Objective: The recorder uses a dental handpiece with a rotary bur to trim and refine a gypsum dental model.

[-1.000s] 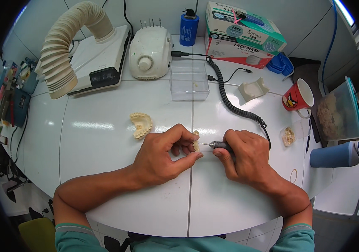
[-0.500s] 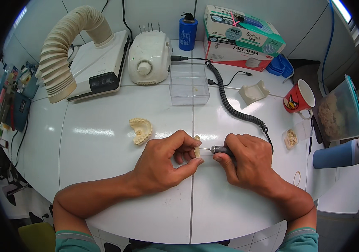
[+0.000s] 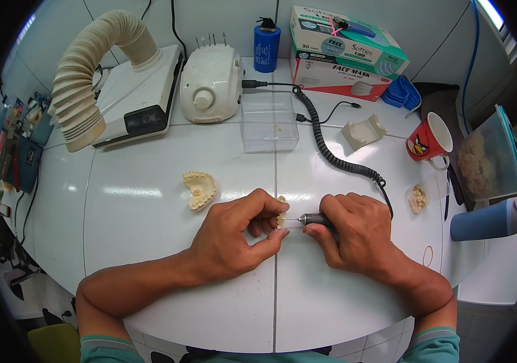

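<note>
My left hand (image 3: pixel 232 236) pinches a small cream row of dental-model teeth (image 3: pixel 281 216) between thumb and fingertips. My right hand (image 3: pixel 355 233) is closed round a dark rotary handpiece (image 3: pixel 315 219), whose thin metal bit points left and meets the piece, though exact contact is too small to confirm. From the handpiece side a black coiled cord (image 3: pixel 337 160) runs up toward a white control unit (image 3: pixel 210 85) with a dial. A horseshoe-shaped dental model (image 3: pixel 200 183) lies on the white table (image 3: pixel 137 230), above and left of my left hand.
At the back stand a suction hose (image 3: pixel 77 78), clear plastic box (image 3: pixel 269 142), blue cylinder (image 3: pixel 266 48) and stacked mask boxes (image 3: pixel 346 54). On the right are a mould (image 3: pixel 362 130), red mug (image 3: pixel 425 139), small container (image 3: pixel 418 199), blue bottle (image 3: pixel 485 219) and lidded tub (image 3: pixel 488 157). Tools crowd the left (image 3: pixel 25 157).
The whole view has shifted a little, with the tabletop now lower in the picture than a second ago. My hands keep nearly the same grip and position relative to each other.
</note>
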`<control>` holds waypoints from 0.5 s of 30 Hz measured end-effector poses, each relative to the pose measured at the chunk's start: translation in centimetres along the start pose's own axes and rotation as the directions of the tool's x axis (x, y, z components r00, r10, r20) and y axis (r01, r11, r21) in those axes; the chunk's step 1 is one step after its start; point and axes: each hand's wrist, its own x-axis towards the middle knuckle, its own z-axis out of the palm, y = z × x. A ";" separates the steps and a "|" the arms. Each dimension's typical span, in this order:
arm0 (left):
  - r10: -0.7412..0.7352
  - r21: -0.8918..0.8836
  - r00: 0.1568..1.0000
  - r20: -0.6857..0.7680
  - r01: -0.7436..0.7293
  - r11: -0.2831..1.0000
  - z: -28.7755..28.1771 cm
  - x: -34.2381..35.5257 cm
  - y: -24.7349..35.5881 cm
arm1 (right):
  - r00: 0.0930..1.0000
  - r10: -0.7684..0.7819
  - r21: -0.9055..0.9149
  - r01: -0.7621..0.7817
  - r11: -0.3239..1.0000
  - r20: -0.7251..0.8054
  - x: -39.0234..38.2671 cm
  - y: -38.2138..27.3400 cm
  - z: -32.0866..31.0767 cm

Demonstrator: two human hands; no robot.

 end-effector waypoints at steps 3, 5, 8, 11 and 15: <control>-0.004 -0.004 1.000 0.000 0.004 1.000 0.0 0.0 0.0 | 1.000 0.006 -0.004 -0.006 1.000 -0.013 -0.1 -0.1 0.1; -0.001 0.009 1.000 0.010 0.001 1.000 0.0 -0.1 0.1 | 1.000 0.004 -0.002 -0.004 1.000 -0.010 0.0 -0.1 0.1; 0.001 0.011 1.000 0.012 -0.001 1.000 0.0 -0.1 0.2 | 1.000 0.005 0.000 -0.005 1.000 -0.012 -0.1 -0.1 0.1; -0.002 0.028 1.000 0.016 0.002 1.000 0.0 -0.1 0.2 | 1.000 -0.004 0.000 0.004 1.000 -0.006 0.0 -0.1 -0.1; -0.002 0.012 1.000 0.011 0.002 1.000 0.0 -0.2 0.2 | 1.000 0.010 -0.006 -0.010 1.000 0.013 -0.1 -0.2 -0.1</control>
